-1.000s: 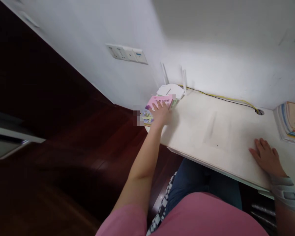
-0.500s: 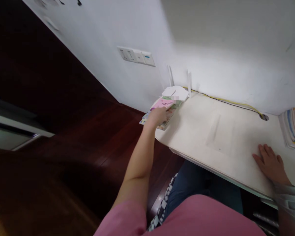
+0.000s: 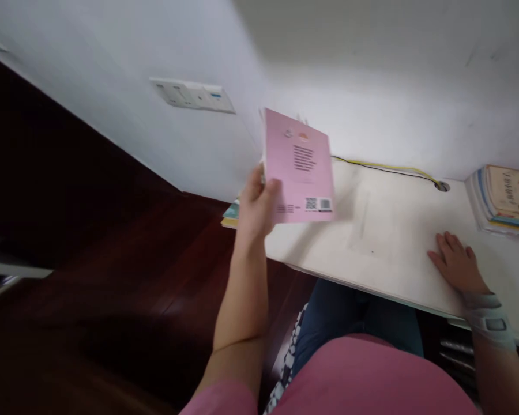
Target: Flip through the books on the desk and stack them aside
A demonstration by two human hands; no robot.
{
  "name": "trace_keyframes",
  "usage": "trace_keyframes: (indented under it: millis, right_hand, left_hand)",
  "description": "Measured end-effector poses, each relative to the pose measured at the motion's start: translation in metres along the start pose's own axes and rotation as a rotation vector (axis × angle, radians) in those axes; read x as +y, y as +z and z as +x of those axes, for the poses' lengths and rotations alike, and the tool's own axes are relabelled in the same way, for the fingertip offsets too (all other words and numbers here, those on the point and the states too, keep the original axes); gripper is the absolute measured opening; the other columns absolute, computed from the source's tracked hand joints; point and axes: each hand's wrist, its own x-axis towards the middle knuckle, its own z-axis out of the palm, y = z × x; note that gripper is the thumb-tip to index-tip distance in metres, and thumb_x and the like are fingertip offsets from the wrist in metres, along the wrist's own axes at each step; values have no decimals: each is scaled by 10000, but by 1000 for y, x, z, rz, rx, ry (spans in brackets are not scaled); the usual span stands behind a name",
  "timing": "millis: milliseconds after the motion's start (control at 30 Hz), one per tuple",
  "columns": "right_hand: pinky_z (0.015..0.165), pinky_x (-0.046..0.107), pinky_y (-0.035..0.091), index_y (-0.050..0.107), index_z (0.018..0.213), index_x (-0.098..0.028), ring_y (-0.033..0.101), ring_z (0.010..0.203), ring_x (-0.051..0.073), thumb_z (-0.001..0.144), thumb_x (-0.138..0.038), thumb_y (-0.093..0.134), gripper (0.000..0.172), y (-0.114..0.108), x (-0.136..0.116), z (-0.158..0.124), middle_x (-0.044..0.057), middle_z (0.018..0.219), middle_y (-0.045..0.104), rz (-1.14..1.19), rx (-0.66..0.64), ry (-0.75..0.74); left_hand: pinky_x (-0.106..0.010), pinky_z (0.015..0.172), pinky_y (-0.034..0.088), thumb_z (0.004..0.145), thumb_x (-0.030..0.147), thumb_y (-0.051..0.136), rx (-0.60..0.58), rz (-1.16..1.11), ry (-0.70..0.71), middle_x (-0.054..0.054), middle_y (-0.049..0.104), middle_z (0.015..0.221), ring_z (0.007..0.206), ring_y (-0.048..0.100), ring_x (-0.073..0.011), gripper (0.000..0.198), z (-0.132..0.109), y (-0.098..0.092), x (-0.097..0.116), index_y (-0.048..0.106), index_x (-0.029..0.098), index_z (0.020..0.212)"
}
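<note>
My left hand (image 3: pixel 256 203) grips a thin pink book (image 3: pixel 298 167) by its left edge and holds it up above the left end of the white desk (image 3: pixel 372 242); its back cover with a barcode faces me. More books (image 3: pixel 231 213) lie under it at the desk's left corner, mostly hidden by my hand. My right hand (image 3: pixel 456 264) lies flat on the desk near its front edge, fingers spread, holding nothing.
A stack of books (image 3: pixel 504 200) sits at the desk's far right. A yellow and black cable (image 3: pixel 384 168) runs along the wall to a hole (image 3: pixel 443 186) in the desk. Wall sockets (image 3: pixel 192 95) are on the left wall. Dark wooden floor lies to the left.
My left hand has picked the pink book off the pile and raised it, turned so its back cover shows. The book now hides the white router. My right hand stays flat.
</note>
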Motion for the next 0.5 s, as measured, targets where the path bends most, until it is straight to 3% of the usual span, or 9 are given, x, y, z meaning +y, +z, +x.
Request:
trace_keyframes:
  millis: [100, 200, 267, 367, 500]
  right_hand:
    - [1043, 596, 355, 425, 1407, -105, 373, 1380, 331, 969, -474, 263, 596, -5, -3, 1, 204, 1493, 412, -5, -21, 4]
    - [1055, 581, 347, 420, 1414, -106, 366, 1387, 325, 965, -457, 289, 585, -8, -4, 2, 202, 1504, 397, -14, -58, 24]
    - [1061, 570, 345, 425, 1415, -119, 366, 1389, 316, 965, -417, 296, 555, -10, -5, 3, 190, 1513, 387, -23, -70, 33]
    - [1063, 569, 343, 422, 1420, -125, 366, 1389, 312, 965, -388, 302, 540, -11, -7, 3, 182, 1513, 391, -34, -69, 31]
    - [1069, 572, 333, 408, 1428, -108, 359, 1392, 314, 969, -436, 313, 572, -13, -11, 3, 198, 1510, 389, -37, -65, 27]
  left_hand:
    - [-299, 647, 535, 779, 488, 654, -210, -338, -258, -33, 727, 911, 750, 673, -191, 522, -30, 69, -4, 540, 205, 1203]
    - [-289, 603, 522, 785, 471, 635, -365, -470, -435, -25, 723, 844, 668, 670, -179, 499, -66, 136, -3, 539, 195, 1190]
    - [-289, 592, 519, 819, 431, 591, -470, -487, -496, -32, 721, 838, 653, 665, -176, 496, -82, 168, -7, 509, 189, 1244]
    - [-322, 628, 537, 862, 389, 529, -522, -381, -500, -55, 720, 885, 661, 660, -178, 568, -89, 192, -23, 407, 188, 1379]
    - [-425, 870, 532, 890, 367, 486, -476, -129, -433, -127, 670, 1180, 941, 675, -238, 635, -76, 188, -52, 316, 180, 1473]
